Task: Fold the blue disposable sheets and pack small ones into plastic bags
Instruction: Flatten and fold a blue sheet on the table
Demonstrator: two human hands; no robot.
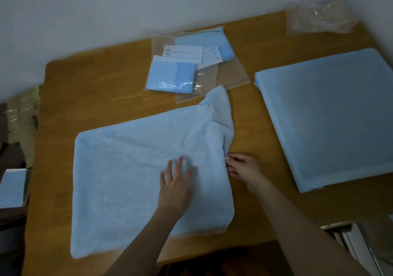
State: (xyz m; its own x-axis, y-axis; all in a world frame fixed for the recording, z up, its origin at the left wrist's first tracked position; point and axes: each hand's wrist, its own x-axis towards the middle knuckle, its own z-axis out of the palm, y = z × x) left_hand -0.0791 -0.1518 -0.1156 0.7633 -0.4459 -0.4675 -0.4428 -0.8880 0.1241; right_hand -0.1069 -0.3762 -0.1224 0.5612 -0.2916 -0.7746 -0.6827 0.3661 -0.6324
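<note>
A crumpled blue disposable sheet (131,169) lies spread over the middle of the wooden table (95,88), its far right corner bunched and raised. My left hand (176,186) presses flat on the sheet with fingers spread. My right hand (244,168) pinches the sheet's right edge. Behind the sheet lie plastic bags (191,67) holding small folded blue sheets with white labels. A large stack of flat blue sheets (331,114) rests at the right.
A clear bag of empty plastic bags (323,17) leans in the back right corner. A box with a blue folded piece (12,188) sits off the table's left edge, below crinkled packaging (23,114). A wall runs behind the table.
</note>
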